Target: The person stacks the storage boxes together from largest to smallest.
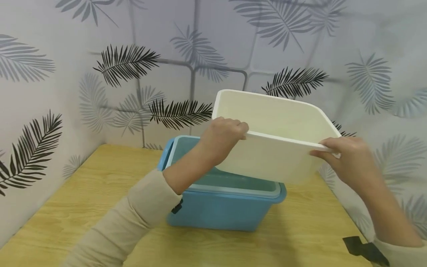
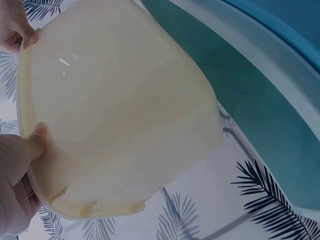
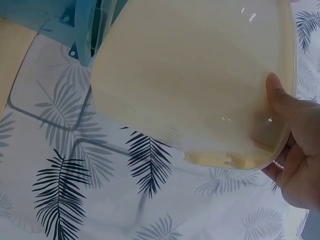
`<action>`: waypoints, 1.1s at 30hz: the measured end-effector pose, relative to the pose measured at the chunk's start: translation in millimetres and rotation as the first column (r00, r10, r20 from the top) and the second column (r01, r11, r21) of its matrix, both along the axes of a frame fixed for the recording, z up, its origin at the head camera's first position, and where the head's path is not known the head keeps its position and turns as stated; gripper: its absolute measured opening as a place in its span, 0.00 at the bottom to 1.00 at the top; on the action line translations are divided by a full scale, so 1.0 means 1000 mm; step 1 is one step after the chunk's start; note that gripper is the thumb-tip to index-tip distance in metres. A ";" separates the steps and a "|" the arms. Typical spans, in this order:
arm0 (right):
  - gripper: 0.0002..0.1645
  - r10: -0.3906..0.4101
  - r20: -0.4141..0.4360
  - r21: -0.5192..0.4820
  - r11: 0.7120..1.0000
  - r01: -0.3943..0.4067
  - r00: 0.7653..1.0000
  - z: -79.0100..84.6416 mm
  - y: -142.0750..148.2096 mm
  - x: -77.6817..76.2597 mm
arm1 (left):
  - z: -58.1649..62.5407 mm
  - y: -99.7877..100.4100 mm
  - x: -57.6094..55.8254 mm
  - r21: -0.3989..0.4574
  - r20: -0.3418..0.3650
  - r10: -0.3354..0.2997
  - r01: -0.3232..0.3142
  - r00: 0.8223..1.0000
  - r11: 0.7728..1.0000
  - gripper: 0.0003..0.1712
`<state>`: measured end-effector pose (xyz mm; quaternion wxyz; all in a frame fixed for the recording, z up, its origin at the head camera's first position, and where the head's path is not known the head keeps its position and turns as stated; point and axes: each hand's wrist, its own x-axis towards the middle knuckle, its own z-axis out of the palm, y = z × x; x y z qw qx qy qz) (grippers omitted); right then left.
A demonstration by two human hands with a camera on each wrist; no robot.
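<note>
Both hands hold a cream plastic storage bin (image 1: 270, 157) in the air, tilted with its open top showing in the head view. My left hand (image 1: 225, 139) grips the near rim toward its left end, fingers over the edge; in the left wrist view that thumb (image 2: 38, 142) presses the outer wall. At the right corner my right hand (image 1: 353, 157) pinches the rim, thumb (image 3: 276, 92) against the outside. Below stands a blue bin (image 1: 217, 211) with a pale teal bin (image 1: 230, 190) nested inside. The cream bin overlaps their right part in the head view.
The bins stand on a wood-grain tabletop (image 1: 86, 200). A white backdrop (image 1: 220, 40) printed with grey and black leaves rises behind the table and along both sides. Black straps show near the cuffs.
</note>
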<state>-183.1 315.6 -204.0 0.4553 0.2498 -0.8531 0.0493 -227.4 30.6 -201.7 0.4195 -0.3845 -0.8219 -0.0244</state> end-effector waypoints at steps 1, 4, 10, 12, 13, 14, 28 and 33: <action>0.22 0.018 -0.001 0.001 1.000 -0.018 1.000 0.000 -0.002 0.000 | 0.000 -0.002 0.000 0.004 0.002 0.003 -0.003 1.000 1.000 0.07; 0.16 0.029 0.008 -0.002 1.000 -0.029 1.000 0.000 -0.007 0.000 | 0.000 -0.010 0.002 0.016 0.011 0.021 -0.021 1.000 1.000 0.07; 0.12 0.012 0.050 -0.009 1.000 -0.011 0.999 0.002 -0.019 -0.001 | -0.002 -0.021 0.005 0.032 0.015 0.041 -0.041 0.999 0.999 0.07; 0.12 0.013 0.061 -0.026 1.000 -0.012 0.998 0.002 -0.023 -0.001 | -0.003 -0.025 0.005 0.037 0.005 0.040 -0.040 0.999 0.999 0.07; 0.12 0.016 0.059 -0.033 0.999 -0.014 0.998 0.001 -0.025 -0.001 | -0.004 -0.026 0.006 0.037 0.000 0.040 -0.040 0.999 0.999 0.08; 0.12 0.019 0.054 -0.038 0.999 -0.017 0.998 0.001 -0.027 -0.001 | -0.004 -0.028 0.006 0.037 -0.005 0.038 -0.038 0.999 0.999 0.08; 0.13 0.115 -0.060 -0.110 0.987 -0.122 0.991 -0.009 -0.051 -0.008 | -0.006 -0.052 0.008 0.091 -0.002 0.017 -0.017 1.000 0.996 0.09; 0.13 0.129 -0.059 -0.106 0.985 -0.134 0.990 -0.014 -0.059 -0.012 | -0.012 -0.059 0.008 0.105 0.005 0.017 -0.017 1.000 0.994 0.09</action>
